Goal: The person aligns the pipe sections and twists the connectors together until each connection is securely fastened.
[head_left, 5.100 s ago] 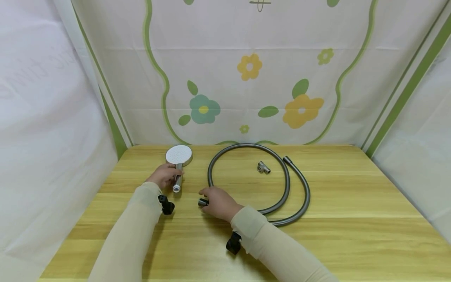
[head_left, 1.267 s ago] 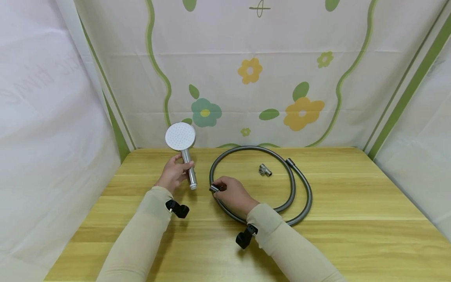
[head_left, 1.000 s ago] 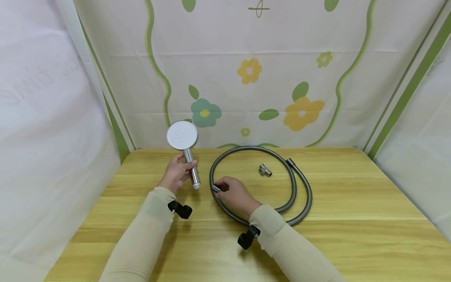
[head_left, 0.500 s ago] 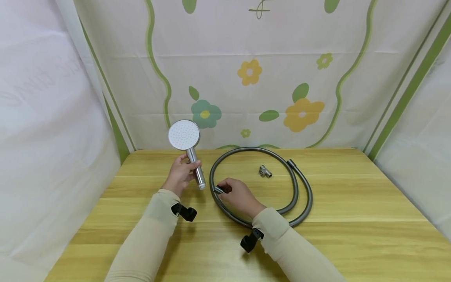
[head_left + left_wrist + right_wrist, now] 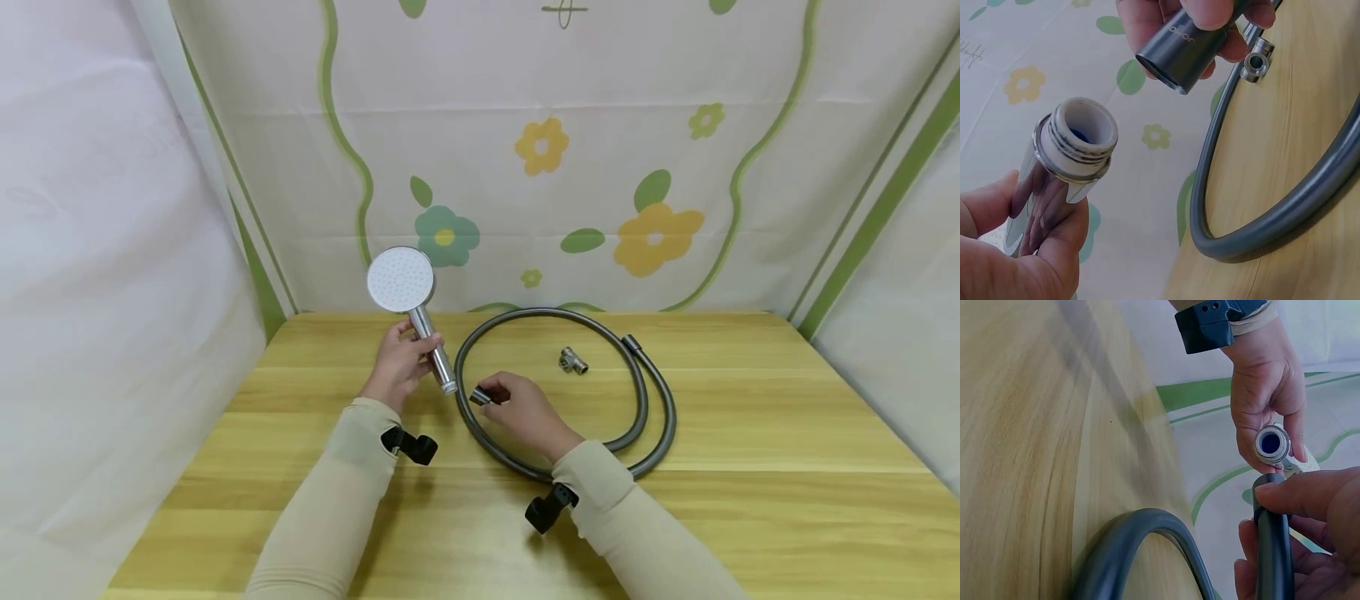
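My left hand [image 5: 400,364] grips the chrome handle of a shower head [image 5: 401,279], its white spray face turned toward me and its handle slanting down to the right. In the left wrist view, the white threaded end [image 5: 1085,134] of that handle points up, bare. My right hand [image 5: 528,414] pinches the dark grey end fitting [image 5: 1182,53] of a shower hose [image 5: 459,367]. The fitting's open mouth faces the threaded end across a small gap. Most of the hose lies looped on the table, its other end fitting [image 5: 632,343] at the right.
A small metal tee valve [image 5: 573,361] lies inside the hose loop on the wooden table [image 5: 787,467]. A flowered white cloth [image 5: 495,67] hangs behind the table, with white cloth at both sides. A black wrist camera [image 5: 416,447] sits on each wrist.
My left hand has lifted the shower head off the table and carried it rightward, nearer the hose fitting. My right hand has raised the fitting and shifted slightly right.
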`<state>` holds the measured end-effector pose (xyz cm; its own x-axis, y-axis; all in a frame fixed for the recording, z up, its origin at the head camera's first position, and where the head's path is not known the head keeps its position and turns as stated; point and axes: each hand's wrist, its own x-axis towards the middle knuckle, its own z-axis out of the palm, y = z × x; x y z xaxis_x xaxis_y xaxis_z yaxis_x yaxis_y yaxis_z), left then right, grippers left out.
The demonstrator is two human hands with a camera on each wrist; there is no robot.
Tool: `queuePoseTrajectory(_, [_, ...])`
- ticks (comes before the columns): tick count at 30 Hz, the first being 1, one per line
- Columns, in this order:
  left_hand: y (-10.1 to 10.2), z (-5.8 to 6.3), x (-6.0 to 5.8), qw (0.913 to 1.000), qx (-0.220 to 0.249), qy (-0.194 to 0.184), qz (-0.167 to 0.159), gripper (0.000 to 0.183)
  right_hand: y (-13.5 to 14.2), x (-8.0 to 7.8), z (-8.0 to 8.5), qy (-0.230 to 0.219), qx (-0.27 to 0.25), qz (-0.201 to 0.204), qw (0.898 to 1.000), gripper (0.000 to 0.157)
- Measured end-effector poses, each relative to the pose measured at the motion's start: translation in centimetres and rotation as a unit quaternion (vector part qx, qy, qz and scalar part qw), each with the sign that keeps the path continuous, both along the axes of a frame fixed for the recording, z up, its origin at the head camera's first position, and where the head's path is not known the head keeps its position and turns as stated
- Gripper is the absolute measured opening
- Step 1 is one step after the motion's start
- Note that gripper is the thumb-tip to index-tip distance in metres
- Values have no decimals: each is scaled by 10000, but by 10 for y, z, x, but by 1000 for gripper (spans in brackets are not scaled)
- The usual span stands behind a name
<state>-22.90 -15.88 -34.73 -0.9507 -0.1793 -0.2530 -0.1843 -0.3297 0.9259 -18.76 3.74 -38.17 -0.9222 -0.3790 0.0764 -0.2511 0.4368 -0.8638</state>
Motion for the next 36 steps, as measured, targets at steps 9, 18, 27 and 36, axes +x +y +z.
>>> queuePoseTrajectory(9, [9, 3, 0, 9999, 119, 38, 23, 66, 6, -1, 2, 77, 17, -109, 9999, 24])
queuePoseTrajectory(18, [13, 4, -2, 9997, 202, 84, 95, 64, 8, -2, 6, 51, 12, -118, 9999, 24])
queuePoseTrajectory(27, [20, 5, -1, 9988, 399, 132, 260, 63, 7, 0, 9, 60, -81, -149, 9998, 23])
queuePoseTrajectory(36, [25, 1, -3, 9982, 461, 192, 344, 63, 8, -2, 8, 73, -111, -216, 9997, 23])
